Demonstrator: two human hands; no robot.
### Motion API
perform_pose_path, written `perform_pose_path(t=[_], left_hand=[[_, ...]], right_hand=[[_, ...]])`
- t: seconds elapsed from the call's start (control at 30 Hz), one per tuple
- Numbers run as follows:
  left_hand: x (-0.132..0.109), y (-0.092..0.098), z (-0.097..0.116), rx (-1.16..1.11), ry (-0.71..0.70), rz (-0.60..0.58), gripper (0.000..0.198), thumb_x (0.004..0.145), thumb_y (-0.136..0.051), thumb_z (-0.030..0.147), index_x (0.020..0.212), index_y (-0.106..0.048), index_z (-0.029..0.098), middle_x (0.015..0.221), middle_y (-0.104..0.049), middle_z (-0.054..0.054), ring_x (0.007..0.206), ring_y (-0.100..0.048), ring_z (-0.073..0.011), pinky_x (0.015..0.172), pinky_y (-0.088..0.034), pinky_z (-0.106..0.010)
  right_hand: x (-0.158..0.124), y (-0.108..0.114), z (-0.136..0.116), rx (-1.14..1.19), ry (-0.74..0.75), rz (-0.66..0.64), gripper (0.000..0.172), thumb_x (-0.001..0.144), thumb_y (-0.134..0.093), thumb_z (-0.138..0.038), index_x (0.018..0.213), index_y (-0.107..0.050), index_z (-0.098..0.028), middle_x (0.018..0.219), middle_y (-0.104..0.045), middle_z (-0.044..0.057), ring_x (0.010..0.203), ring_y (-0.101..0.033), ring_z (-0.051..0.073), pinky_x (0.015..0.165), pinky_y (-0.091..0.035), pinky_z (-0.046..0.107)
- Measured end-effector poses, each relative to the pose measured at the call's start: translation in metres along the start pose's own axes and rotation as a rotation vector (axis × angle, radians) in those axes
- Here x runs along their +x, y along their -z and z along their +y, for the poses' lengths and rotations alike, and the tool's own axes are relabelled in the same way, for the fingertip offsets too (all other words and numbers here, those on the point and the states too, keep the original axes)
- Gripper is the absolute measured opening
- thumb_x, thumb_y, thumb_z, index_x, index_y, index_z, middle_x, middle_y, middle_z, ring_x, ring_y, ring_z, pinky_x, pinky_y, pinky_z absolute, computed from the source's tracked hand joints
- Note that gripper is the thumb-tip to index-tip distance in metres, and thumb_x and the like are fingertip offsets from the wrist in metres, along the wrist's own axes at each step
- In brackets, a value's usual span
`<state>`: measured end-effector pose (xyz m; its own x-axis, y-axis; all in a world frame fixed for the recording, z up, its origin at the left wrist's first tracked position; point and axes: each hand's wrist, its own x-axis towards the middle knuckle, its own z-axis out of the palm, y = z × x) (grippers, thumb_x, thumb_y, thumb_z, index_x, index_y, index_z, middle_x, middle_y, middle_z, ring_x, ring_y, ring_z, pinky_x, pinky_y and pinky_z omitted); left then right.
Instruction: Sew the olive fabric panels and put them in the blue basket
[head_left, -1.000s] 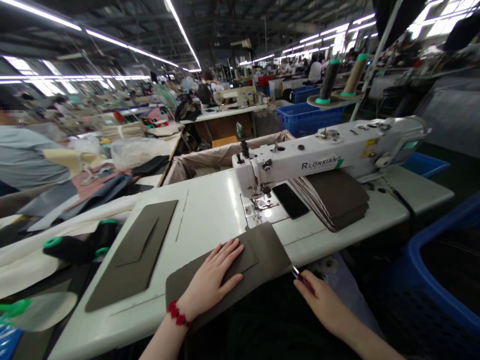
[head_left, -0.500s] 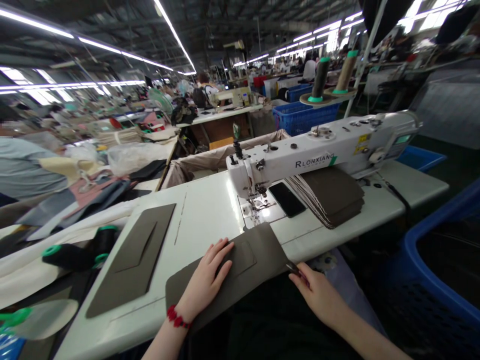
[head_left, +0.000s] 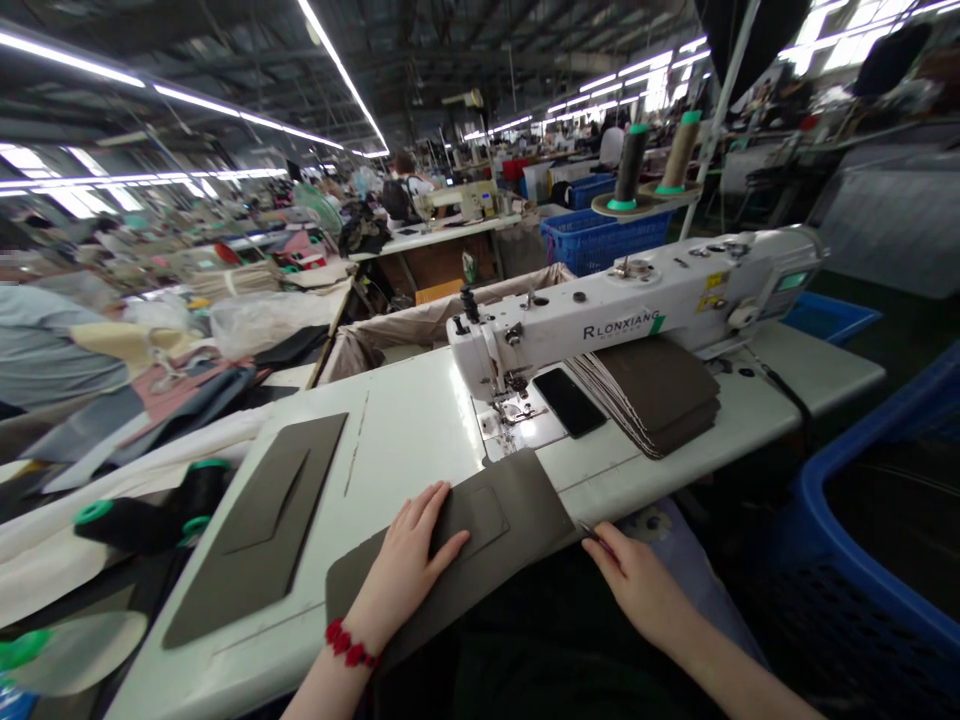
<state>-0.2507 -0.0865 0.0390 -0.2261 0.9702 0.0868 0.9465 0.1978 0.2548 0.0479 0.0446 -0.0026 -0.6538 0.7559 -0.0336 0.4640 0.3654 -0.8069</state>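
My left hand lies flat with fingers stretched over a grey-brown fabric panel. The panel has a rectangular stitched outline and lies at the table's front edge, partly hanging over it. At the panel's right corner, my right hand is closed on a small dark pointed tool, perhaps thread snips; the fingers hide most of it. Just beyond the panel stands a white sewing machine, its needle area apart from the fabric. A second similar panel, with a slit-like flap, rests on the left of the table.
Right of the needle lie a black phone and a stack of grey-brown panels. A blue basket stands at the right. Black thread spools lie at the left. Behind the machine is a cloth-lined bin. A person in light blue sits at far left.
The view has shifted slightly. My left hand still rests on the panel, its thumb spread a little wider. My right hand stays by the panel's corner with the small pointed tool.
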Motion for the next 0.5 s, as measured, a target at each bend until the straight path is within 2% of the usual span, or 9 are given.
perform_pose_path(t=[0.13,0.23,0.3,0.4,0.5], left_hand=[[0.004,0.003,-0.007,-0.027,0.066,0.016,0.069,0.089,-0.054,0.055,0.145,-0.025,0.027,0.129,-0.047,-0.009,0.119,-0.047,-0.0298,0.101,-0.04,-0.048],[0.008,0.011,-0.005,-0.108,0.119,0.02,0.068,0.08,-0.066,0.054,0.135,-0.041,0.022,0.115,-0.05,-0.01,0.108,-0.052,-0.0306,0.096,-0.043,-0.048],[0.007,0.017,0.001,-0.212,0.159,-0.009,0.053,0.078,-0.068,0.051,0.118,-0.052,0.02,0.109,-0.051,-0.008,0.101,-0.054,-0.0284,0.093,-0.045,-0.045],[-0.001,0.031,0.01,-0.452,0.226,-0.093,0.031,0.083,-0.062,0.047,0.098,-0.054,0.021,0.098,-0.057,-0.004,0.089,-0.059,-0.024,0.082,-0.05,-0.039],[-0.012,0.057,-0.001,-0.755,0.33,-0.141,0.032,0.086,-0.059,0.049,0.1,-0.051,0.021,0.092,-0.063,-0.003,0.081,-0.063,-0.0233,0.068,-0.053,-0.034]], right_hand=[[-0.003,0.008,0.004,-0.026,-0.019,0.083,0.024,0.097,-0.037,-0.042,0.09,-0.05,-0.024,0.068,-0.059,-0.001,0.065,-0.06,0.018,0.059,-0.04,0.028],[0.0,0.01,-0.001,-0.092,0.034,0.105,0.028,0.096,-0.041,-0.042,0.115,-0.051,-0.024,0.074,-0.064,0.0,0.071,-0.064,0.019,0.062,-0.044,0.028],[0.004,0.011,-0.006,-0.155,0.1,0.067,0.042,0.095,-0.044,-0.039,0.135,-0.041,-0.028,0.087,-0.069,0.001,0.078,-0.067,0.019,0.067,-0.047,0.028],[0.01,0.011,-0.009,-0.256,0.19,-0.046,0.054,0.093,-0.044,-0.032,0.146,-0.029,-0.034,0.098,-0.071,0.0,0.083,-0.068,0.021,0.071,-0.05,0.03],[0.008,0.017,-0.005,-0.237,0.273,-0.184,0.052,0.092,-0.045,-0.027,0.142,-0.038,-0.033,0.101,-0.072,0.0,0.086,-0.068,0.021,0.074,-0.052,0.03]])
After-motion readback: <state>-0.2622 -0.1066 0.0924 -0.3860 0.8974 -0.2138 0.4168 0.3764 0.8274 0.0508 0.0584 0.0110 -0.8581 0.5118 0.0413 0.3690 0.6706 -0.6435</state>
